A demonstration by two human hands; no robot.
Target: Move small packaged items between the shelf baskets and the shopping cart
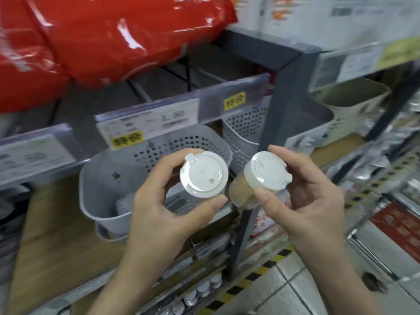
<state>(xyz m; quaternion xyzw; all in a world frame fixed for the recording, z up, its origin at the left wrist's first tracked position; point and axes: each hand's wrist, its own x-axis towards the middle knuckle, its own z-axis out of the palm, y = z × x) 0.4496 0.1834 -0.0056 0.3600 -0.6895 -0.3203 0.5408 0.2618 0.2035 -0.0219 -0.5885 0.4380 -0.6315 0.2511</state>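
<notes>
The grey perforated plastic basket [145,155] on the wooden shelf [56,235] stands open at the top, with room inside beside a small pale packet [124,204] on its floor. Both hands, each gripping a white-lidded round jar, hover over its right rim. The clear price-tag rail [159,114] overhangs its rear edge. A dark grey metal upright post [279,114] separates it from the second perforated basket [245,128] just beside it.

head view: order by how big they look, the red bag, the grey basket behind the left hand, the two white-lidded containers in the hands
1. red bag
2. grey basket
3. The two white-lidded containers, left and right: look alike, not ranked.
</notes>
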